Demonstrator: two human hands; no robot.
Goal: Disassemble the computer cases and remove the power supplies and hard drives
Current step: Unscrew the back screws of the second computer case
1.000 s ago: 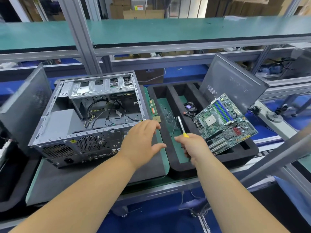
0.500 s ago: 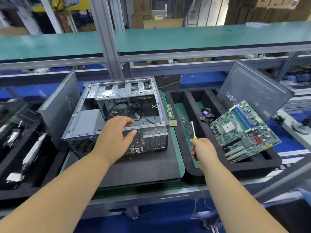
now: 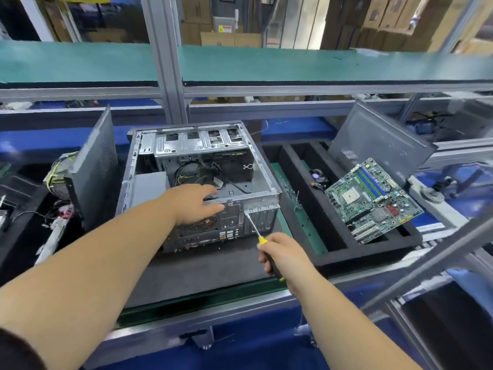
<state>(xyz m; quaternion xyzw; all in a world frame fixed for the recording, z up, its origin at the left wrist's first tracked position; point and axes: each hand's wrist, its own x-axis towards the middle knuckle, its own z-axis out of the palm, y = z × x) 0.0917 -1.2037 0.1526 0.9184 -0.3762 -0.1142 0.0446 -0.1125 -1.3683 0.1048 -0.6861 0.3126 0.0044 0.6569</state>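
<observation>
**Open case on the mat, screwdriver at its rear panel**

We are looking down at the computer case [image 3: 197,182], which is lying on its side on a dark foam mat [image 3: 202,271] at the near-centre of the bench, open side up, rear panel facing us. Black and yellow cables [image 3: 192,174] are lying loose inside it; a grey power supply [image 3: 149,182] is sitting in its near-left corner.

Our left hand [image 3: 193,205] is resting on the near top edge of the case, fingers extended and relaxed, grasping nothing. Our right hand [image 3: 282,253] is clenched around the yellow-and-black handle of a screwdriver [image 3: 257,232], whose shaft is angling up and left so the tip is meeting the rear panel just under the top rail. We cannot tell whether it is seated in a screw.

To the right, a black foam tray [image 3: 333,256] is holding a green motherboard [image 3: 373,200], tilted across its compartments, and a small fan [image 3: 317,176] farther back. A grey side panel [image 3: 378,140] is leaning at the tray's far right. Another grey side panel [image 3: 93,166] is standing upright just left of the case, with a bundle of wires [image 3: 57,169] beyond it.
</observation>
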